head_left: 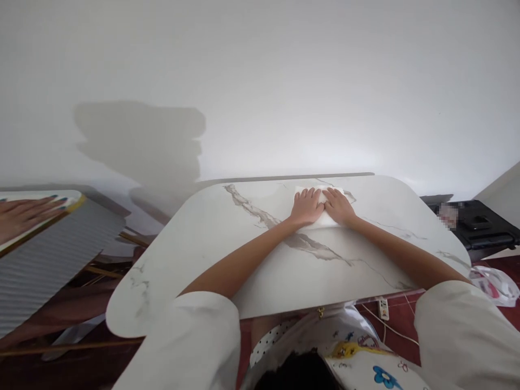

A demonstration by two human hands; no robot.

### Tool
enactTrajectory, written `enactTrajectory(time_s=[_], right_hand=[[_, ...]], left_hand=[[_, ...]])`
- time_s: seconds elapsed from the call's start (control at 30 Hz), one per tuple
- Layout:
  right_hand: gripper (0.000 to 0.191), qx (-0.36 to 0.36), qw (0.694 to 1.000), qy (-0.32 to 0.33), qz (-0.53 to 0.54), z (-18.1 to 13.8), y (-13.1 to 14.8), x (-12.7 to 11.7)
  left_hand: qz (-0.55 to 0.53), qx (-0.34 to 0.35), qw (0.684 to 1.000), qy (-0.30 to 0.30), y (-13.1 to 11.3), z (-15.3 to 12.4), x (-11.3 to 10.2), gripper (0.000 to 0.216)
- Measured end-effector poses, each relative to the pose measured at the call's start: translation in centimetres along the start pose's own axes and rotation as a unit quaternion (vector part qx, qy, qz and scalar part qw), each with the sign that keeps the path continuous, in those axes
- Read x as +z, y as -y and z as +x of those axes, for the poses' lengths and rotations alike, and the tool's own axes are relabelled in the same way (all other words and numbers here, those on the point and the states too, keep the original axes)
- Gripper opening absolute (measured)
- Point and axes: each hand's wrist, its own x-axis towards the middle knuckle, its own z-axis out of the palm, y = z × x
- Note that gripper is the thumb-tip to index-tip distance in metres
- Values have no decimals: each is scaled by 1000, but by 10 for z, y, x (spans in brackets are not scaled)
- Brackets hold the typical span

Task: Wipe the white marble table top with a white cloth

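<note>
Both arms reached straight out across a white marble-patterned table, and the two hands met side by side on a folded white cloth lying near the table's far edge. The left hand lay flat, palm down, fingers extended and close together, covering the cloth's left part. The right hand lay the same way on the cloth's right part, its thumb side just beside the left hand; neither hand gripped anything, both simply pressed down on the fabric. The cloth's far edge showed beyond the fingertips, and its near edge showed under the wrists. It sat well inside the tabletop, closer to the far edge, which ran along a plain white wall, than to the near one. Bare marbled surface spread wide to the left of the hands as far as the rounded corner, and likewise to the right, with a broad clear band between the cloth and the near edge. Off the left side, well apart, another person's hand with blue nails rested flat on a separate gold-edged board. Past the right edge stood a black case, and below it a crumpled plastic bag lay on the red floor.
</note>
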Motion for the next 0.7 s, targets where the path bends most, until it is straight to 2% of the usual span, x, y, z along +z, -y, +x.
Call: enactTrajectory(time_s=[0.2, 0.37, 0.7], right_hand=[[49, 8, 1000, 16, 5, -52, 21, -10], [51, 2, 1000, 13, 7, -79, 28, -12], [53, -23, 1000, 21, -1, -139, 40, -18]], left_hand=[[-12, -6, 1000, 19, -20, -51, -8, 52], [-17, -8, 1000, 11, -33, -77, -12, 52], [-10, -39, 998, 50, -63, -132, -23, 57]])
